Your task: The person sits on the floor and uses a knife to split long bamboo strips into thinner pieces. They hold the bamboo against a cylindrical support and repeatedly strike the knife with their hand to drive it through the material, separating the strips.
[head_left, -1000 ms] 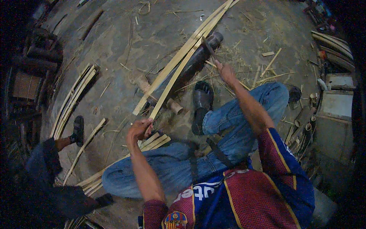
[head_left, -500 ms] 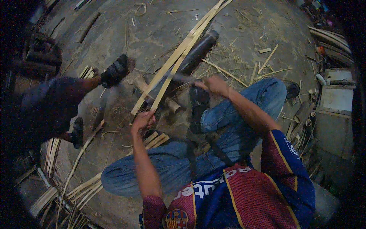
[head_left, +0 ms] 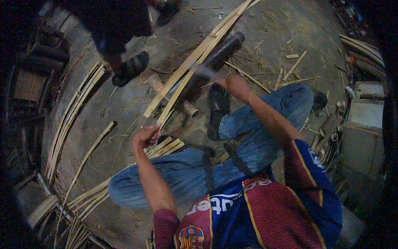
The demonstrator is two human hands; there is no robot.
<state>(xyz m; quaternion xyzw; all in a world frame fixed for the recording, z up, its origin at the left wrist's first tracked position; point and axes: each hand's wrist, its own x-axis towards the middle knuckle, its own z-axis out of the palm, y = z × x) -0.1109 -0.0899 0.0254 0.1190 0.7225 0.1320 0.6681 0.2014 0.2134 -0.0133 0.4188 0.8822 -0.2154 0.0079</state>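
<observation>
A long pale bamboo strip, split into two arms toward me, slants from the far edge down to my left hand. My left hand is closed on the near end of its right-hand arm. My right hand is closed round the handle of a knife, its blade smeared by motion and lying at the strip, near where the two arms part. Under the strip lies a dark, thick pole. A short piece of wood lies crosswise beneath, partly covered.
Bundled bamboo strips lie at the left and beside my left knee. Another person's sandalled foot stands beyond the left bundle. Shavings and offcuts litter the concrete floor. Cut bamboo tubes lie at the right.
The other person has stepped farther away, toward the upper left. My left hand has shifted slightly left and nearer me with the strip. The knife has moved slightly farther up along it.
</observation>
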